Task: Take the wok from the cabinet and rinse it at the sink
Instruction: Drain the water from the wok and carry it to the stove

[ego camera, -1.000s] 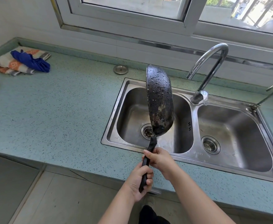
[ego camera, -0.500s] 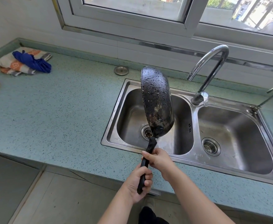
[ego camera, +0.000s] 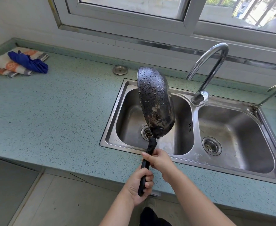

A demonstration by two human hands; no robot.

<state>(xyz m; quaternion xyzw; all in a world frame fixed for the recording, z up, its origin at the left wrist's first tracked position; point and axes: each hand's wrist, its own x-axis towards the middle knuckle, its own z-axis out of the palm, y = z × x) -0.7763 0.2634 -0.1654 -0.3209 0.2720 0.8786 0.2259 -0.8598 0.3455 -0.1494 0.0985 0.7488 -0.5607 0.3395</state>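
over steel sink (ego camera: 232,162), dripping wok (ego camera: 155,103)

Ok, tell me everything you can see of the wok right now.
The wok is black, round, and looks like dark metal. Its blotchy underside faces the camera, beaded with droplets. It is held on edge, nearly upright, above the sink's left basin. The left hand and right hand both grip its long black handle.

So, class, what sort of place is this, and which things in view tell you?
Most likely a home kitchen: a steel double sink set in a speckled countertop, a curved tap, and a wet wok held in both hands.
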